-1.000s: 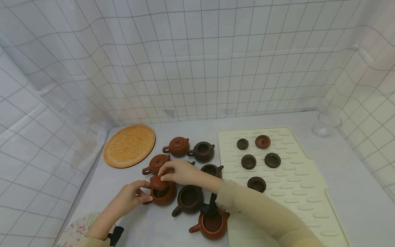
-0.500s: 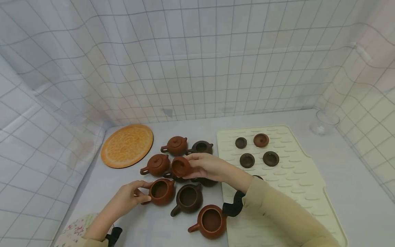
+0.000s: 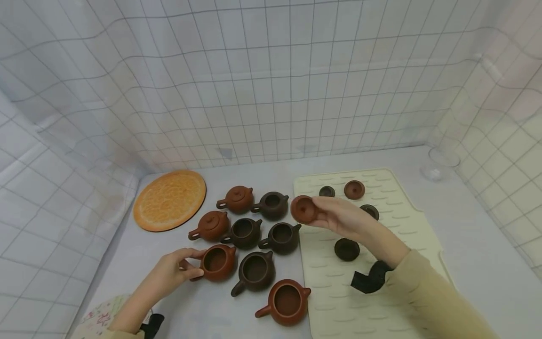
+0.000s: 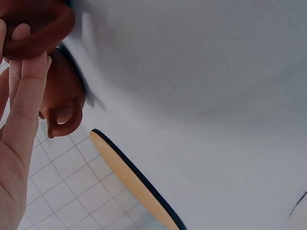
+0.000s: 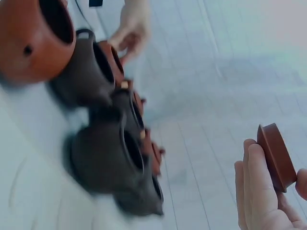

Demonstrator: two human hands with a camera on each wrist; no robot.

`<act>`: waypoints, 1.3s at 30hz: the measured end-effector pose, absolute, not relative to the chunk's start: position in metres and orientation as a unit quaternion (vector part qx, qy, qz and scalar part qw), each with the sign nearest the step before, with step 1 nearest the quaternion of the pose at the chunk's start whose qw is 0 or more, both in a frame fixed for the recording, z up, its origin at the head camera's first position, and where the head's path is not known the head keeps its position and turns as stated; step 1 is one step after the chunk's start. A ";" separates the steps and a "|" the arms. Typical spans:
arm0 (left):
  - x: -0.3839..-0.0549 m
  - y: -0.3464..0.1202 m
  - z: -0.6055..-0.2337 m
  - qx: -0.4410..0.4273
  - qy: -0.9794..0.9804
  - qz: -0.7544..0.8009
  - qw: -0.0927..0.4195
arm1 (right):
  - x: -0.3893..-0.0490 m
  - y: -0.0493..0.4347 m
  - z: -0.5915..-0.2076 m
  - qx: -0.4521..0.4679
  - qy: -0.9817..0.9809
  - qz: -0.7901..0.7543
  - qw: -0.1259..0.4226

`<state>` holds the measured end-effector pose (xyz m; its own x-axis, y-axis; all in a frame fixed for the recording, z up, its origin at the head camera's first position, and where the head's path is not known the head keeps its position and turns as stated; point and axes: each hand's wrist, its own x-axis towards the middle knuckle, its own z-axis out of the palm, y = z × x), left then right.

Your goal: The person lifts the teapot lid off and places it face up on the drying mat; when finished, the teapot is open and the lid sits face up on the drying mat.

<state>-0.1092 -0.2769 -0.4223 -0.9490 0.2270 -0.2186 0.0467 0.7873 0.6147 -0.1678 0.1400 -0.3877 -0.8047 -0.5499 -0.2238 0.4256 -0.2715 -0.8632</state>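
In the head view my left hand (image 3: pixel 163 275) pinches the handle of a small reddish-brown clay teapot (image 3: pixel 226 274), whose mouth is uncovered. Fingers curl through that handle (image 4: pixel 64 24) in the left wrist view. My right hand (image 3: pixel 343 219) holds a matching red lid (image 3: pixel 302 217) between thumb and fingers, raised over the left edge of the cream mat (image 3: pixel 328 301), its underside facing the head camera. Seen from the right wrist, the lid (image 5: pixel 276 158) stands edge-on in the grip. Beside the held teapot are several dark lidless teapots (image 3: pixel 259 282).
Two red teapots (image 3: pixel 238 207) with lids on stand farther back. A lidless red teapot (image 3: pixel 292 318) is at the front. Loose dark lids (image 3: pixel 347 249) and a red lid (image 3: pixel 354 189) lie on the mat. An orange round board (image 3: pixel 169 200) and a clear glass bowl (image 3: pixel 438 165) sit behind.
My right hand has lifted the red lid off the teapot and carried it right, tilting its underside into view. My left hand has kept its hold on the teapot's handle.
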 end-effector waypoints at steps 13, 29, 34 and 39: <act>-0.108 -0.282 -0.426 0.072 0.931 0.329 0.143 | -0.129 0.262 -0.437 0.009 0.762 -0.609 0.219; -0.110 -0.279 -0.428 0.065 0.932 0.327 0.143 | -0.107 0.268 -0.450 -0.036 0.918 -0.379 0.107; -0.110 -0.279 -0.426 0.062 0.933 0.323 0.143 | -0.105 0.269 -0.448 -0.057 0.920 -0.371 0.111; -0.109 -0.280 -0.426 0.072 0.933 0.326 0.138 | -0.103 0.270 -0.448 -0.056 0.920 -0.372 0.114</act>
<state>-0.1093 -0.2796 -0.4263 -0.9514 0.2241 -0.2114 0.0438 0.7777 0.6271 -0.1028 0.2701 -0.4476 -0.9676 -0.1879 -0.1684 -0.0180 0.7171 -0.6967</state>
